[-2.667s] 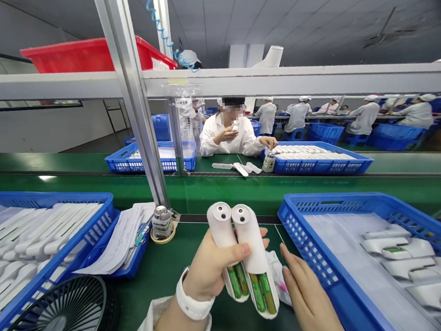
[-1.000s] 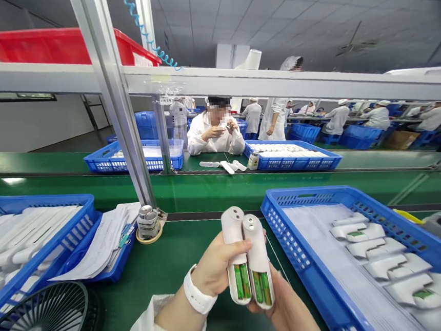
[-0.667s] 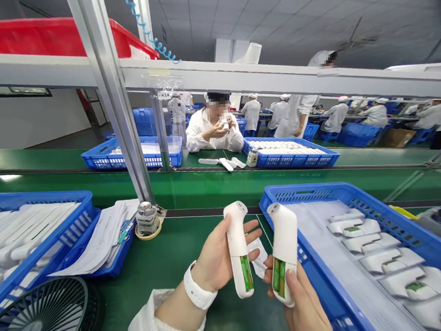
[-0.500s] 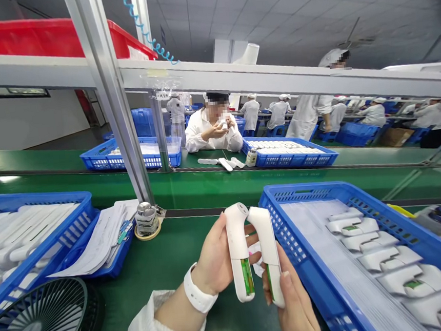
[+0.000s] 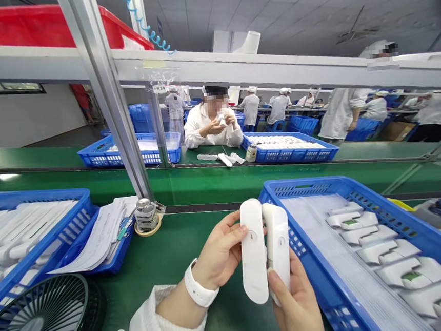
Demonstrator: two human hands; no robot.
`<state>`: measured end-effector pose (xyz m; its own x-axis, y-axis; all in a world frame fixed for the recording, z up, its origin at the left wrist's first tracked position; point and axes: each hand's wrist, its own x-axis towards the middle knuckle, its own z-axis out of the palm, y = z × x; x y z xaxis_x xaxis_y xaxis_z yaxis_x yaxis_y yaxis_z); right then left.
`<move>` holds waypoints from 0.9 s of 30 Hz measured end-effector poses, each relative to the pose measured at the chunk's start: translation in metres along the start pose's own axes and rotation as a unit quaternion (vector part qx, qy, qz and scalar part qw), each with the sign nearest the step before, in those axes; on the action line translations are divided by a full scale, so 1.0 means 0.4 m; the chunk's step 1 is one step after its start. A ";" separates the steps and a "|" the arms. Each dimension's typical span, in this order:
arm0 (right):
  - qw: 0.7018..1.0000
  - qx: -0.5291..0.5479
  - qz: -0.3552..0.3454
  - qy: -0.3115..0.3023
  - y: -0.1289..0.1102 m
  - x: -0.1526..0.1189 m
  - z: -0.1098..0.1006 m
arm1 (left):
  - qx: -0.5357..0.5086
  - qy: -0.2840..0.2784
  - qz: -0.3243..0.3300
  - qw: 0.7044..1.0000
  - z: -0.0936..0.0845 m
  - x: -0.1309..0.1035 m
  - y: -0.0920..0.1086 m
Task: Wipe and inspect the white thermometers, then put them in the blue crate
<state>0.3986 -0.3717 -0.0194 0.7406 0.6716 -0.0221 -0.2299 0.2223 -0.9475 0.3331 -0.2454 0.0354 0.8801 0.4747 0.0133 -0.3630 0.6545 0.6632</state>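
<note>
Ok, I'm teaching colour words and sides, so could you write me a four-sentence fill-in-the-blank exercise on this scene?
The device in the left hand is coloured ____.
The hand nearer the wristband is the ____ one.
The tub on the overhead rail is coloured ____.
The basket beside the right hand is coloured ____.

Missing words: white; left; red; blue.

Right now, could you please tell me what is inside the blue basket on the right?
The blue basket holds translucent sheets with white devices lying on them; green shows through openings in some. Whatever lies beneath the sheets is covered.
</note>
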 end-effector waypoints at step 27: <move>0.991 -0.051 -0.121 -0.013 0.013 -0.013 -0.003 | -0.085 0.047 -0.128 0.987 0.030 0.013 0.016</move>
<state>0.3941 -0.3748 -0.0246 0.7489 0.6265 0.2160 0.0176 0.3071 -0.9515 0.3391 -0.2455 0.0486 0.9199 0.3290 -0.2136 -0.1862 0.8455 0.5005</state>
